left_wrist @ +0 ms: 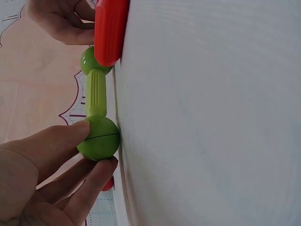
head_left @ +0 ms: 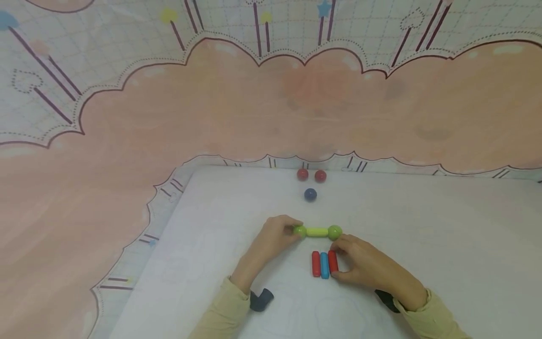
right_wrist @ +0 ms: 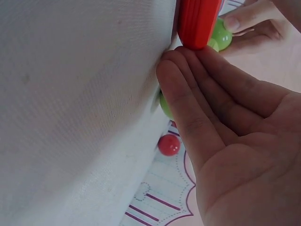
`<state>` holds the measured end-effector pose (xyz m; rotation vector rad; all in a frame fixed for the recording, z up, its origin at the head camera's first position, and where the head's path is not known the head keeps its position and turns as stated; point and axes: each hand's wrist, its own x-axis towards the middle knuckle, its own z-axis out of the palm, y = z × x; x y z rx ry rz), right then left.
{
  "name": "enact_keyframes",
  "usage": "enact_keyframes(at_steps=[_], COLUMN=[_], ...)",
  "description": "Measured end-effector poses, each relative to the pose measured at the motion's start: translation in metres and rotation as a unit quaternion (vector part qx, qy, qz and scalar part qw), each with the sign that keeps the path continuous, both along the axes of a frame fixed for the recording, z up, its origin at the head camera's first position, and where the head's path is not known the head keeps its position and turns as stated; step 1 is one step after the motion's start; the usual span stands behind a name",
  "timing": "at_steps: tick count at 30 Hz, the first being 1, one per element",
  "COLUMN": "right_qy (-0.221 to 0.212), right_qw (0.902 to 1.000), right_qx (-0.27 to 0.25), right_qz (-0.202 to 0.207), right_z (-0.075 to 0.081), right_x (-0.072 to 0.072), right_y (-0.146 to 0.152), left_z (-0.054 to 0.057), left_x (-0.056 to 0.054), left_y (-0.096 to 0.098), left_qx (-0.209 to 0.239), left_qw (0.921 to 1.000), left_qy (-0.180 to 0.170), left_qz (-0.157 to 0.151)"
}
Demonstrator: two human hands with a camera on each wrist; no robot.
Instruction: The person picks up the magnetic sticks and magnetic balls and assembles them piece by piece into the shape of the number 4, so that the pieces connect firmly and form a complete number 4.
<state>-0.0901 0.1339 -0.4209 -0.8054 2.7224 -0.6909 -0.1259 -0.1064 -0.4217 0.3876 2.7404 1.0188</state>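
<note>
On the white table, a light green ribbed rod (head_left: 317, 232) joins two green balls, dumbbell-like. My left hand (head_left: 275, 234) pinches the left green ball (left_wrist: 99, 139) between thumb and fingers. The right green ball (head_left: 335, 232) sits at the rod's other end, close by the fingertips of my right hand (head_left: 365, 260). That hand spans the right-hand red rod (head_left: 333, 261), thumb at its near end and fingers at its far end. Beside it lie a blue rod (head_left: 324, 265) and another red rod (head_left: 315, 263), side by side.
Farther back on the table are a blue ball (head_left: 310, 195) and two red balls, one left (head_left: 302, 174) and one right (head_left: 320, 176), near the far edge. A patterned cloth (head_left: 254, 108) lies beyond the table. Dark wrist devices (head_left: 261, 300) show beneath both forearms.
</note>
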Motion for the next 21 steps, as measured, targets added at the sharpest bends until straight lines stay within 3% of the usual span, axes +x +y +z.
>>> enact_keyframes(at_steps=[11, 21], right_qy=[-0.042, -0.049], right_qw=[0.9986, 0.9976], right_qx=[-0.004, -0.042], right_qz=[-0.03, -0.025], right_z=[0.0018, 0.0026], right_x=[0.0006, -0.0007], right_y=[-0.0031, 0.0004], left_z=[-0.0001, 0.0005], left_x=[-0.0005, -0.0015], left_y=[0.0, 0.0006], left_qx=[-0.007, -0.001], left_qw=[1.0, 1.0], left_qy=[0.002, -0.001], left_qz=[0.0, -0.002])
